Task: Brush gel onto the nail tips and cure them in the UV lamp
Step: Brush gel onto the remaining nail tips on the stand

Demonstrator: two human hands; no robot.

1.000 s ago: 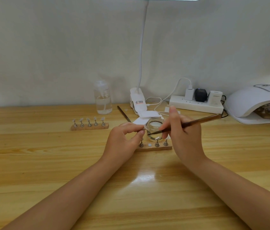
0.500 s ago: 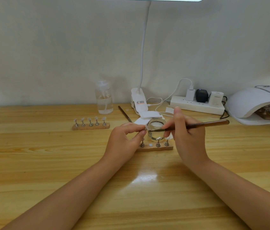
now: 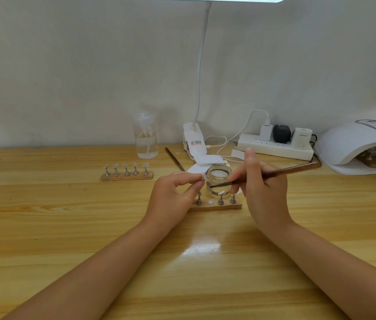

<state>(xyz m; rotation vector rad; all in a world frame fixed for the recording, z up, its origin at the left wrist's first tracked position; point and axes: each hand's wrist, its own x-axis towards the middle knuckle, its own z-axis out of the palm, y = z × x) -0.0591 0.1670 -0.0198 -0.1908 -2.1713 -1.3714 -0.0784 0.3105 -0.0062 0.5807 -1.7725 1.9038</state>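
My left hand (image 3: 173, 199) pinches a small clear nail tip (image 3: 203, 176) between thumb and forefinger, just left of the glass gel jar (image 3: 218, 181). My right hand (image 3: 263, 192) grips a brown brush (image 3: 281, 171), whose bristle end lies in front of the jar, a little right of the nail tip. A wooden holder (image 3: 214, 206) with metal stands sits below the jar, partly hidden by my left hand. A second wooden holder (image 3: 127, 175) with several nail tips stands to the left. The white UV lamp (image 3: 355, 144) is at the far right, with a wooden holder inside.
A clear pump bottle (image 3: 146, 139) stands at the back. The clip lamp base (image 3: 194, 144), a white power strip (image 3: 274, 147) with plugs, and cables lie behind the jar. Another brush (image 3: 175, 158) rests near white pads (image 3: 207, 160). The wooden table (image 3: 66, 227) spreads all around.
My right hand has lowered the brush tip from the jar's rim to the front of the jar. The brush handle tilted back up. My left hand stayed put with the nail tip.
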